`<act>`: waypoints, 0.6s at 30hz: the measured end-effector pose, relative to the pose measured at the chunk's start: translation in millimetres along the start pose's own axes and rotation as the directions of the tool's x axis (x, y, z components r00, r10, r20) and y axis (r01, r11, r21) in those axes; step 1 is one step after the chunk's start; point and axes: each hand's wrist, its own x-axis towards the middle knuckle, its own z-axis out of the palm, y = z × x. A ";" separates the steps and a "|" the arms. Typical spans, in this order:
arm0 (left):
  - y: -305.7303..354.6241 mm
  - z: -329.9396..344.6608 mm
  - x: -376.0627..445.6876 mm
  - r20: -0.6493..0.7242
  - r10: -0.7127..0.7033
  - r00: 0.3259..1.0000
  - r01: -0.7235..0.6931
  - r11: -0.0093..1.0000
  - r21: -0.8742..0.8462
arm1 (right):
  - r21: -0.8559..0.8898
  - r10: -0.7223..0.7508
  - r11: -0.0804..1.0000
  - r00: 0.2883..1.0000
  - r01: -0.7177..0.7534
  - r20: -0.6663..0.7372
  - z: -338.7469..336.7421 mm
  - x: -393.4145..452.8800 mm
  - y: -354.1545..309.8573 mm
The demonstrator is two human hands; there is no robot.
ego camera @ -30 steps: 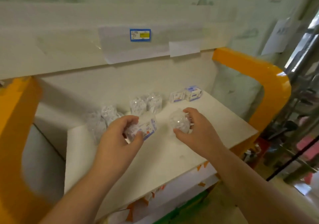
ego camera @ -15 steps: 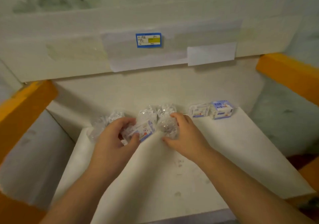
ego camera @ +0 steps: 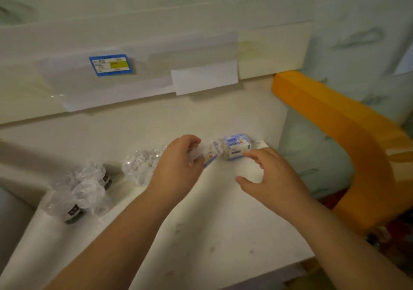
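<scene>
Left hand (ego camera: 178,166) pinches a clear packet (ego camera: 210,153) beside the blue box (ego camera: 237,143); right hand (ego camera: 271,174) spreads loose, fingertips at that box.

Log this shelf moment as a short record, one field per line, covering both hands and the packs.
setting: white shelf inside an orange frame; blue price tag on the shelf edge above
left hand: grips a clear-wrapped pack with blue print
right hand: holds nothing, fingers loosely curved, fingertips at the blue-and-white pack; contact unclear
other stock: clear-wrapped packs lined up to the left along the back of the shelf
</scene>
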 end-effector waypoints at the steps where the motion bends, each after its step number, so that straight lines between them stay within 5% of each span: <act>1: -1.1 14.3 6.5 0.050 -0.015 0.999 0.013 0.999 0.046 | -0.004 0.005 1.000 1.000 -0.005 -0.011 -5.0 -2.6 4.8; 6: -12.6 64.3 21.9 0.206 -0.066 0.976 0.015 0.971 0.238 | -0.012 0.066 0.998 0.998 -0.067 -0.011 -18.6 -15.9 22.8; 18: -25.9 85.7 33.5 0.054 0.127 0.990 -0.136 0.828 0.544 | -0.041 0.064 0.997 0.997 -0.062 0.050 -22.3 -17.8 33.7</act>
